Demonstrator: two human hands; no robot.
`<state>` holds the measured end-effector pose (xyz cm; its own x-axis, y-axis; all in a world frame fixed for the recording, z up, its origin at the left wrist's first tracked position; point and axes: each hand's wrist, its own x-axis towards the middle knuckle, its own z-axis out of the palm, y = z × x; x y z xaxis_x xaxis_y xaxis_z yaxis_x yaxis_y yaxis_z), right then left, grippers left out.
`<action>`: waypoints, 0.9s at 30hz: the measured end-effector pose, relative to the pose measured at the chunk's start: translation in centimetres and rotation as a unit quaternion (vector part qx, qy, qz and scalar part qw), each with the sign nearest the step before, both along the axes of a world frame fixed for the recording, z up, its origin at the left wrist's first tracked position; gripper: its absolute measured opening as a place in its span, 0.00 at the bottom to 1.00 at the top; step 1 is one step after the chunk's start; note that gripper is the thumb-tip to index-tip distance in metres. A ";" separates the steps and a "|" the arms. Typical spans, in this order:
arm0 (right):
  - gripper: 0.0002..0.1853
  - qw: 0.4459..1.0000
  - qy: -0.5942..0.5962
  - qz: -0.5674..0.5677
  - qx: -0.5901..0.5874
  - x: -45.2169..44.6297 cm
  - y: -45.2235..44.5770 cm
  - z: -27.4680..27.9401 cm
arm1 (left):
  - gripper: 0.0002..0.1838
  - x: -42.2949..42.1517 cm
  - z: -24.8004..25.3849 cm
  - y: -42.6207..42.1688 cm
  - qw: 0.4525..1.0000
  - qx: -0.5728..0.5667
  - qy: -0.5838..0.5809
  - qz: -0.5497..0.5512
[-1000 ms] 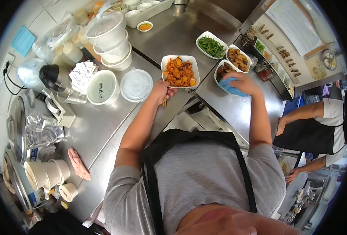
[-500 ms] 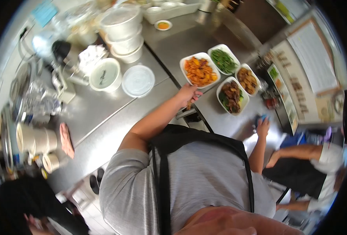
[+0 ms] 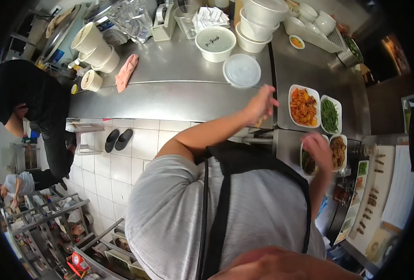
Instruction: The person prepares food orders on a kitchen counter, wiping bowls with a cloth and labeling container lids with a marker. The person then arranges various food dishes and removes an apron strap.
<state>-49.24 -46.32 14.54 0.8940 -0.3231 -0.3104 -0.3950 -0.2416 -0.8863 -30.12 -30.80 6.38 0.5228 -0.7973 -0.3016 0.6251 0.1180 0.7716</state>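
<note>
My left hand [image 3: 262, 103] hangs over the steel counter's edge, just left of a white dish of orange-red stir-fry [image 3: 303, 106]. Its fingers are apart and nothing shows in them. My right hand [image 3: 320, 148], somewhat blurred, is over a white dish of dark meat and greens [image 3: 308, 161] and partly hides it; its fingers look stretched out, with nothing visible in them. Alongside stand a dish of green beans [image 3: 329, 115] and a dish of browned pieces [image 3: 339, 151]. A blue cloth [image 3: 322, 205] lies beside my right forearm, partly hidden.
On the counter to the left are a round clear lid [image 3: 242, 71], a lidded tub with writing [image 3: 215, 43], stacked white tubs [image 3: 253, 39] and a pink cloth [image 3: 126, 73]. A small sauce dish [image 3: 297, 42] sits behind. A person in black [image 3: 38, 107] stands at far left.
The view has swung so the counter's left side and floor show more. My right hand has left the blue cloth and moved over the meat dish. My left hand has drawn away from the stir-fry dish.
</note>
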 end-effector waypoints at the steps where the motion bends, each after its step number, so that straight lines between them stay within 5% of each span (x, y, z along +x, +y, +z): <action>1: 0.09 0.997 -0.018 0.075 0.021 2.8 0.7 -2.6 | 0.36 0.5 0.7 0.8 1.000 0.007 0.021 0.014; 4: 0.14 0.986 -0.082 0.087 0.113 9.5 6.9 -4.3 | 0.46 3.1 1.7 4.1 0.997 0.039 0.074 -0.006; 6: 0.16 0.967 -0.201 0.123 0.092 12.6 9.2 -5.4 | 0.49 4.3 2.0 6.8 0.994 0.016 0.093 -0.052; 10: 0.15 0.967 -0.214 0.128 0.046 16.5 13.3 -6.9 | 0.53 6.7 1.8 10.8 0.983 -0.011 0.126 -0.130; 19: 0.07 0.987 -0.071 0.067 -0.130 20.2 21.4 -6.2 | 0.52 10.9 -0.7 15.1 0.977 0.099 0.121 -0.145; 24: 0.04 0.994 -0.109 0.008 0.029 16.4 20.0 -4.8 | 0.48 9.3 -0.6 13.4 0.967 0.057 0.132 -0.211; 27: 0.06 0.952 -0.217 -0.163 -0.140 13.7 14.1 -5.0 | 0.44 7.9 0.0 12.2 0.973 0.060 0.085 -0.205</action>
